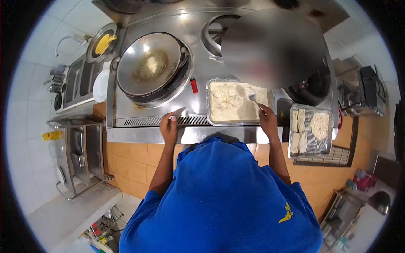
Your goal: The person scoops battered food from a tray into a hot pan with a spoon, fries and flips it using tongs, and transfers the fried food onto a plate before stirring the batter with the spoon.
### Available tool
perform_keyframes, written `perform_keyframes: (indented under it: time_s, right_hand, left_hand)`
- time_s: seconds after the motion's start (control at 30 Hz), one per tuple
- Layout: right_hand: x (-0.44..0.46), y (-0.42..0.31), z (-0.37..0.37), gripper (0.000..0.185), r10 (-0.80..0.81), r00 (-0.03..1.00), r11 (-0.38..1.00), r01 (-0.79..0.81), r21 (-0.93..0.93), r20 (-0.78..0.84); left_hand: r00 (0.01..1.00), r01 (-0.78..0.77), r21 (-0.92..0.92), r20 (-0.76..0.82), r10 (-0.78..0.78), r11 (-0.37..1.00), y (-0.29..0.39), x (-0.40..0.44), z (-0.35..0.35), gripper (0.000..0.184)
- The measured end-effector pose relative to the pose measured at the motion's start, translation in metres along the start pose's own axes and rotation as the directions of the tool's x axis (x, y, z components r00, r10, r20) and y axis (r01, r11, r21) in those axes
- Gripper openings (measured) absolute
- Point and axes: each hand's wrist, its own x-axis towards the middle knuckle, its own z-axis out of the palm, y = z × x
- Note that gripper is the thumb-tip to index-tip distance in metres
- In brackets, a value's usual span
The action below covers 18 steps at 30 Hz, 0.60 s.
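Observation:
My right hand (268, 121) is closed on the handle of a metal spoon (253, 98). The spoon's head touches the creamy, pale mixture (228, 104) in a clear rectangular dish (208, 114), where a lumpy patch shows on the left. At the stove's front edge, to the left of this dish, is my left hand (168, 129). Its fingers look slightly apart, and I make out nothing held in them. To the right, a second clear dish (310, 153) holds pale rolled pieces (299, 130) and a flat, lumpy pale portion (321, 125).
A large wok (149, 65) with some yellowish liquid sits on the left burner. A red lighter (194, 85) lies between wok and dish. At the right back stands a dark pan (312, 90), partly hidden by a blurred patch. A white plate (101, 86) is beside the sink.

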Motion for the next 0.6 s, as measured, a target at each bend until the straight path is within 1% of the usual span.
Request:
perform_keyframes:
  time_s: [0.03,0.1,0.13,0.23,0.37,0.4,0.43,0.5,0.53,0.57,0.6]
  right_hand:
    - [-0.001,-0.009,0.007,0.030,0.002,1.000,1.000,-0.002,0.011,0.004]
    - [-0.004,-0.033,0.021,0.029,0.049,0.999,0.997,-0.049,0.054,0.001]
    - [-0.005,-0.051,0.022,0.028,0.090,0.995,0.994,-0.092,0.058,0.041]
    - [-0.014,-0.062,0.042,0.028,0.089,0.996,0.996,-0.089,0.020,0.029]
    - [-0.034,-0.076,0.059,0.028,0.145,0.989,0.989,-0.145,-0.013,0.020]
    - [-0.040,-0.079,0.063,0.028,0.148,0.989,0.989,-0.148,0.007,0.011]
    - [-0.045,-0.082,0.067,0.028,0.147,0.989,0.989,-0.147,0.018,-0.007]
    - [-0.057,-0.087,0.077,0.029,0.152,0.987,0.987,-0.149,0.057,-0.043]
    - [-0.062,-0.090,0.079,0.029,0.198,0.980,0.980,-0.198,-0.004,-0.004]
    - [-0.066,-0.093,0.083,0.029,0.183,0.983,0.983,-0.183,0.014,-0.011]
    - [-0.070,-0.098,0.088,0.029,0.177,0.984,0.984,-0.176,0.043,-0.034]
  left_hand:
    - [0.999,-0.051,-0.010,-0.019,0.051,0.999,-0.009,0.001,-0.014,0.019]
    - [1.000,0.006,0.037,-0.030,-0.004,0.999,-0.018,-0.001,-0.041,0.019]
    - [0.999,0.006,-0.005,-0.051,-0.007,1.000,-0.020,0.000,-0.051,0.019]
    - [0.997,0.064,-0.031,-0.035,-0.065,0.997,-0.034,0.002,-0.080,0.020]
    - [0.997,-0.074,-0.035,0.024,0.075,0.997,-0.043,0.010,-0.099,0.020]
    - [1.000,-0.001,-0.099,0.026,0.003,0.995,-0.046,0.010,-0.103,0.021]
    - [0.997,-0.073,-0.080,0.029,0.076,0.994,-0.046,0.014,-0.107,0.023]
    - [0.997,-0.063,-0.048,0.050,0.065,0.997,-0.064,0.014,-0.116,0.024]
    - [0.998,-0.018,-0.094,0.061,0.024,0.995,-0.063,0.016,-0.119,0.025]
    - [0.989,-0.126,-0.056,0.066,0.130,0.990,-0.062,0.019,-0.123,0.024]
    - [0.987,-0.123,-0.043,0.096,0.126,0.992,-0.061,0.018,-0.128,0.023]
